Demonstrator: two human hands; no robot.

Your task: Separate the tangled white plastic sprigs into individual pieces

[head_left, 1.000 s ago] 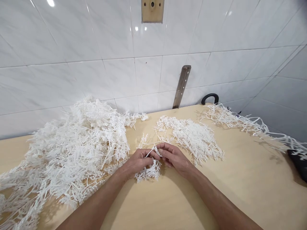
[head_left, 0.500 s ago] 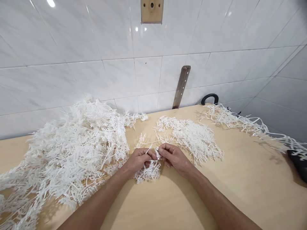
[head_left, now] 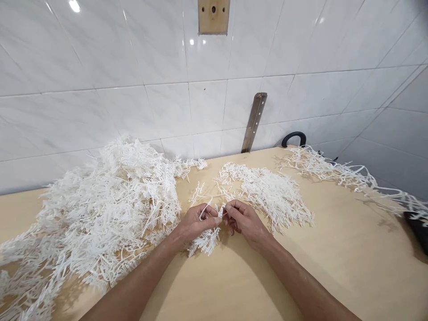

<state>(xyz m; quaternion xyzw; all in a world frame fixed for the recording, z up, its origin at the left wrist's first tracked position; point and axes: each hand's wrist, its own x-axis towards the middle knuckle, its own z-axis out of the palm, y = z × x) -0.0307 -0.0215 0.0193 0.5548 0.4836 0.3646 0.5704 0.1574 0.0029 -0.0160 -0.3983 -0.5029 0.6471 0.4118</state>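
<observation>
My left hand (head_left: 197,220) and my right hand (head_left: 242,219) meet at the middle of a wooden table (head_left: 267,276). Both pinch a small cluster of white plastic branch pieces (head_left: 207,238), which hangs below the left fingers and touches the tabletop. A thin white stem sticks up between the thumbs. A big heap of the same white pieces (head_left: 100,209) lies just left of my left hand. A smaller flat pile (head_left: 267,191) lies behind my right hand.
A long strand of white pieces (head_left: 337,171) runs along the table's right edge toward a dark object (head_left: 417,227). A black handle (head_left: 293,136) and a metal strip (head_left: 254,120) stand against the white tiled wall. A wooden plate (head_left: 213,15) is fixed high on the wall.
Both hands have shifted slightly away from me and the cluster has lifted a little with them. The fingers have turned the piece between them.
</observation>
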